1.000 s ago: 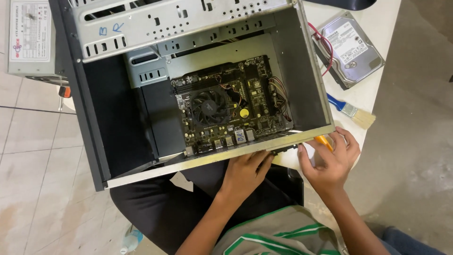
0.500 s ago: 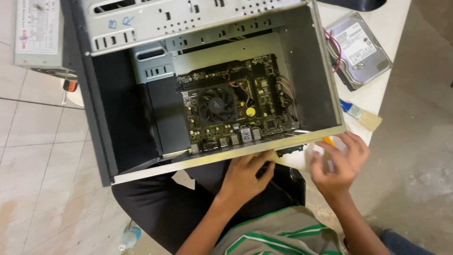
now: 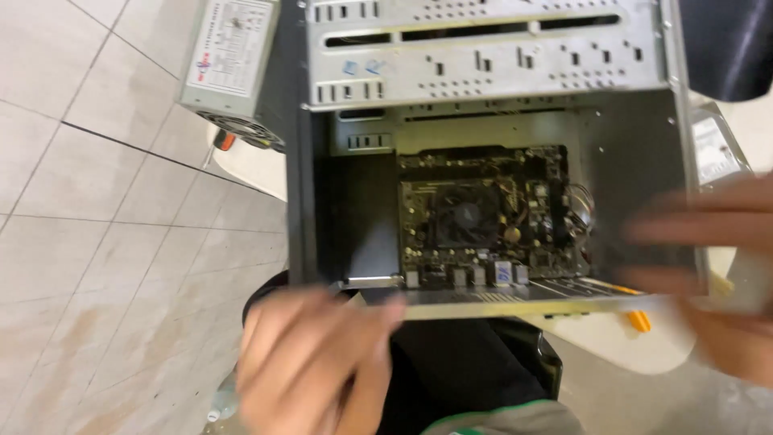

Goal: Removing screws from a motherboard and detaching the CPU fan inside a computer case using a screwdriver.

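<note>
Pale tiled floor (image 3: 105, 242) w/ dark grout, white tabletop (image 3: 258, 165)

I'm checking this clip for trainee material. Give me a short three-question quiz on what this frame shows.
1. True or false: the motherboard sits inside the open computer case.
2. What lies outside the case at the upper left? A) a keyboard B) a grey power supply unit C) a monitor
3. Can you tell whether the left hand or the right hand grips anything?

Key:
1. True; the board with its dark fan lies on the case floor.
2. B.
3. No; both hands are motion-blurred at the case's near edge. The right hand's fingers reach across the case's right wall, and an orange-handled tool lies just below them.
</note>
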